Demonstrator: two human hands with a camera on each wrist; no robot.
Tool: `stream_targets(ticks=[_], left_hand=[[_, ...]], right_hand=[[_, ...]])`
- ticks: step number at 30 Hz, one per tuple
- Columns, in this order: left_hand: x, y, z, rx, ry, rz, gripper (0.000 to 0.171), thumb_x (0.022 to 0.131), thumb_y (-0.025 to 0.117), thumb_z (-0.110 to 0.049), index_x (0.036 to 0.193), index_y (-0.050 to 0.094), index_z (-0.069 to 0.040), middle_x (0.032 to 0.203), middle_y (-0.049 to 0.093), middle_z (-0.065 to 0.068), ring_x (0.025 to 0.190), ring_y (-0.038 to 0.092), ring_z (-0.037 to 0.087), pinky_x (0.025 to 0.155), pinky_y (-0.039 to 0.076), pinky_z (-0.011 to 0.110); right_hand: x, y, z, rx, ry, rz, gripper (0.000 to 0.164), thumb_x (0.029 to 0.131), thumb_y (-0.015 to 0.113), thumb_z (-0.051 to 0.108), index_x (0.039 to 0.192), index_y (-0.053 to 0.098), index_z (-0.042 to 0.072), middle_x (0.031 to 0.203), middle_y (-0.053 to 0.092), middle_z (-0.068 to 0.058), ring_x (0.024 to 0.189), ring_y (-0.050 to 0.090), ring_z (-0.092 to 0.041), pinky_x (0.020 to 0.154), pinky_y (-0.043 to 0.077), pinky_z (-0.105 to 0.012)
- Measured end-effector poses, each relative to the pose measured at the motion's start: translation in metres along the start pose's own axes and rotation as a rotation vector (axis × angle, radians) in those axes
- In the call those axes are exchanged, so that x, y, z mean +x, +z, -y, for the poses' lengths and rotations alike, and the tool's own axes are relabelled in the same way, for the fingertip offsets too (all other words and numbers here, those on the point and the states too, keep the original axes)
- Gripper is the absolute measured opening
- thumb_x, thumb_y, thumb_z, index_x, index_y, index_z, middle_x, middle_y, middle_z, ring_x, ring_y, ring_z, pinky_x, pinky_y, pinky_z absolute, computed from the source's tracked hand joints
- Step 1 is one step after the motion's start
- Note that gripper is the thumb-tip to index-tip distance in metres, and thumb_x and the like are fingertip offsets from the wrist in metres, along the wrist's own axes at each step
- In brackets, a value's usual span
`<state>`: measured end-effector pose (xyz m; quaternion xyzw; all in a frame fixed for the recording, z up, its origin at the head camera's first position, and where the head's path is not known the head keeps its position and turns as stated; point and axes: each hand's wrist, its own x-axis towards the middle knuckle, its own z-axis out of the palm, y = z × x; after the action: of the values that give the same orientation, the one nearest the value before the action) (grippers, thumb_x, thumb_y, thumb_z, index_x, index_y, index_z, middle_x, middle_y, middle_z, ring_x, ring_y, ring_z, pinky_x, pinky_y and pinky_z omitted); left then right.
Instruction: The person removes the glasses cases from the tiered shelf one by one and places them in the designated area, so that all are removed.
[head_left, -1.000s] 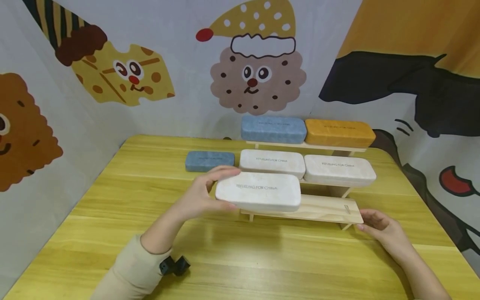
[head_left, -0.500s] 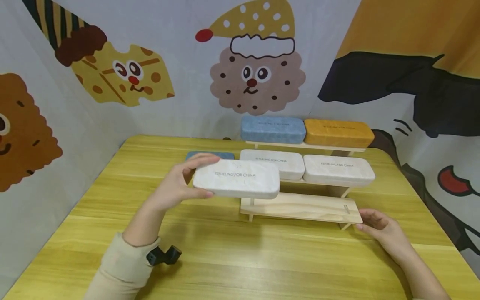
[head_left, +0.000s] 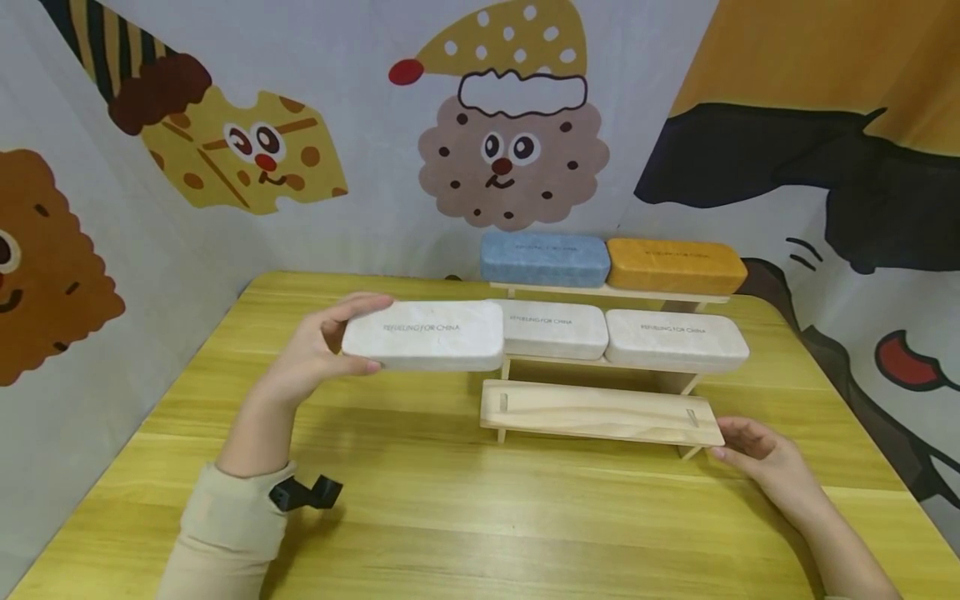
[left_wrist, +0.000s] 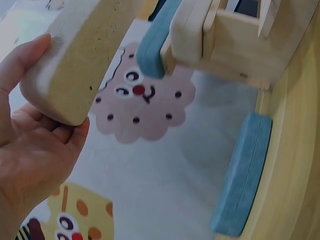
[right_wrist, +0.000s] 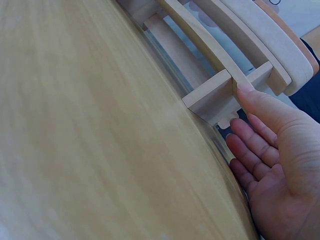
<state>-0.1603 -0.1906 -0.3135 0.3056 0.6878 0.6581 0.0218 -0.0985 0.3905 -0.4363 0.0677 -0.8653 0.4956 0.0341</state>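
My left hand (head_left: 303,350) holds a white glasses case (head_left: 423,335) by its left end, thumb at the front and fingers behind. The case is raised, lettering up, and overlaps the left end of the middle shelf in the head view. Its plain underside shows in the left wrist view. My right hand (head_left: 772,462) is at the right end of a wooden tiered stand's lowest shelf (head_left: 600,414). Its thumb (right_wrist: 250,95) touches the shelf's end, the other fingers loosely bent beside it. A small blue case (left_wrist: 242,175) lies on the table, hidden in the head view behind the held one.
Two white cases, left (head_left: 555,329) and right (head_left: 675,337), sit side by side on the middle shelf. A light blue case (head_left: 543,260) and an orange case (head_left: 675,265) fill the top shelf. Behind the wooden table (head_left: 420,517) hangs a cartoon-printed cloth (head_left: 360,242).
My left hand has carried the white glasses case left and away from me, off the lowest shelf, now covering the small blue case. My right hand has stayed at the shelf's end.
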Motion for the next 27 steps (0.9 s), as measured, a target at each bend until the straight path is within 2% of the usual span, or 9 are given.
stream_targets(ticks=[11,19,27], left_hand=[[-0.008,-0.029,0.012,-0.020,-0.043,-0.060,0.068,0.074,0.066,0.020,0.137,0.050,0.000,0.142,0.035,0.020,0.107,0.052,0.024,0.080,0.051,0.029],[-0.012,-0.044,0.029,-0.038,-0.041,-0.025,0.069,0.076,0.063,0.020,0.139,0.050,-0.003,0.144,0.033,0.015,0.108,0.053,0.021,0.081,0.050,0.027],[-0.012,-0.052,0.047,-0.075,-0.044,0.011,0.070,0.075,0.061,0.022,0.140,0.048,-0.002,0.143,0.034,0.013,0.105,0.055,0.018,0.079,0.051,0.025]], right_hand=[[0.000,0.000,-0.001,0.000,-0.017,0.003,0.033,0.089,0.067,0.002,0.119,0.055,-0.007,0.109,0.062,0.018,0.100,0.056,0.005,0.080,0.044,-0.010],[0.001,0.000,-0.001,-0.018,-0.022,-0.001,0.033,0.090,0.067,0.004,0.118,0.054,-0.007,0.109,0.061,0.019,0.100,0.056,0.006,0.080,0.043,-0.009],[0.001,0.000,-0.001,-0.011,-0.021,0.003,0.034,0.089,0.067,0.003,0.118,0.055,-0.008,0.109,0.061,0.019,0.100,0.056,0.006,0.080,0.044,-0.010]])
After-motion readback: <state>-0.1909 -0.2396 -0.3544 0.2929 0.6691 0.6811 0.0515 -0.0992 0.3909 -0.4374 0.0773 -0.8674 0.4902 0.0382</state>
